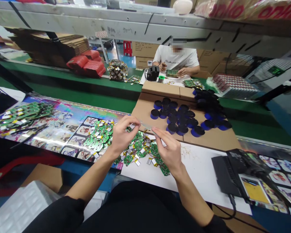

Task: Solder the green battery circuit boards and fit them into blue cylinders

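Note:
My left hand [123,133] is closed in a pinch, thumb against forefinger. Facing it, my right hand [169,149] also has its fingers pressed together. A thin, pale, see-through strip [146,125] stretches between both sets of fingertips; its exact kind is too blurred to make out. Beneath the hands lies a loose heap of small green circuit boards [135,147] with silver battery cells wired to them. Another pile of such boards [99,134] sits left of my left hand. White paper [191,165] covers the bench on the right.
Many blue-and-black round parts [177,116] stand on a cardboard sheet [145,100] ahead. Stacked board panels [26,113] lie far left. A black box-like device [224,178] with a cable is at right. Across the bench, a person [176,58] handles a board under an overhead shelf [135,27].

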